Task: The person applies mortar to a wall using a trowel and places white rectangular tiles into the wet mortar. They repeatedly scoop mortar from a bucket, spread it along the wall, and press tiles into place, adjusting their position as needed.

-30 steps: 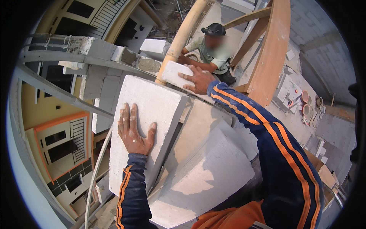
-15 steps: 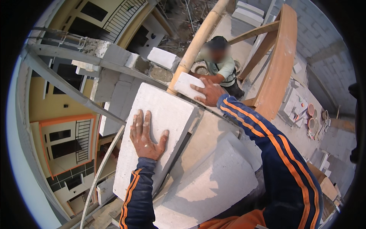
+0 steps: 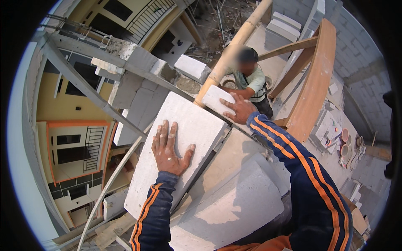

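Note:
My left hand [image 3: 171, 149] lies flat on the broad top of a large white block [image 3: 184, 115], its fingers stretched and the thumb spread out. My right hand [image 3: 241, 109] rests on a smaller white block [image 3: 214, 100] just beyond it, fingers apart over its right part. The underside of that hand is hidden. The two blocks lie close together, and a dark gap runs along the large block's right edge. Nearer to me, another big pale block [image 3: 234, 205] sits tilted, partly in shadow.
A bamboo pole [image 3: 232, 54] rises behind the small block. Beside it crouches a person [image 3: 251, 79] in a light shirt and dark cap. A curved wooden form [image 3: 312, 83] stands to the right. Metal bars [image 3: 90, 90] cross on the left, with houses below. Several buckets [image 3: 344, 136] stand far right.
The whole scene has shifted slightly right and down in the picture. Both hands stay on the same blocks, with no clear movement of either block against the other.

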Available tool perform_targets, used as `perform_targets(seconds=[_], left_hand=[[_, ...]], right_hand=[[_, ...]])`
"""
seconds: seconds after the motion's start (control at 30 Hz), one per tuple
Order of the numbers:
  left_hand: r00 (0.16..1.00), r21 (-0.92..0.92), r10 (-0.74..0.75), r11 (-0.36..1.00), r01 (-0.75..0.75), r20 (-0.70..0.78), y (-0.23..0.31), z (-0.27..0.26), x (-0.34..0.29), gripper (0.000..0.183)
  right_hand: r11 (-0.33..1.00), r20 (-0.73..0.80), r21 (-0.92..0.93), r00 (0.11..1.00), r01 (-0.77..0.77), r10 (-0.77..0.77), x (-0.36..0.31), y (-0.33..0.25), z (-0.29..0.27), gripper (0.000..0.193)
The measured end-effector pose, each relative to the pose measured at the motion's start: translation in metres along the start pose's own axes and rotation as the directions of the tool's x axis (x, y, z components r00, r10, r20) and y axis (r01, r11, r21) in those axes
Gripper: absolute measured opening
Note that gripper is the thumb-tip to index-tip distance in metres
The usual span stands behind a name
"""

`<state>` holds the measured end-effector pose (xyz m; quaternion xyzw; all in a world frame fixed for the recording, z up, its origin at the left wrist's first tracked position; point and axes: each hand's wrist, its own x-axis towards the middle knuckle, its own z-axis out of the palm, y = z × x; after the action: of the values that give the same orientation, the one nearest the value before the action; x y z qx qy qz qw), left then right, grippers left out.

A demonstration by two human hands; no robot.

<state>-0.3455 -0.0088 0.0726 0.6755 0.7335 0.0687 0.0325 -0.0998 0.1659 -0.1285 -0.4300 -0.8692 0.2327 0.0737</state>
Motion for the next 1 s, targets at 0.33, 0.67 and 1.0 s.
perform_targets(seconds=[0.33, 0.67, 1.0], left_hand=[[1.000, 0.005, -0.011, 1.000, 0.011, 0.019, -0.0012, 0.0004, 0.0004, 0.080], [1.000, 0.008, -0.011, 1.000, 0.010, 0.007, -0.0002, -0.0004, -0.0005, 0.081], [1.000, -0.012, -0.005, 1.000, 0.005, -0.017, 0.0004, -0.0018, -0.0006, 0.081]], right_hand=[[1.000, -0.018, 0.007, 1.000, -0.001, 0.001, -0.0022, -0.0037, -0.0051, 0.059], [1.000, -0.026, -0.003, 1.000, 0.008, -0.008, -0.0018, -0.0038, -0.0060, 0.059], [1.000, -0.052, -0.008, 0.999, 0.012, -0.013, -0.0018, -0.0044, -0.0032, 0.058]])
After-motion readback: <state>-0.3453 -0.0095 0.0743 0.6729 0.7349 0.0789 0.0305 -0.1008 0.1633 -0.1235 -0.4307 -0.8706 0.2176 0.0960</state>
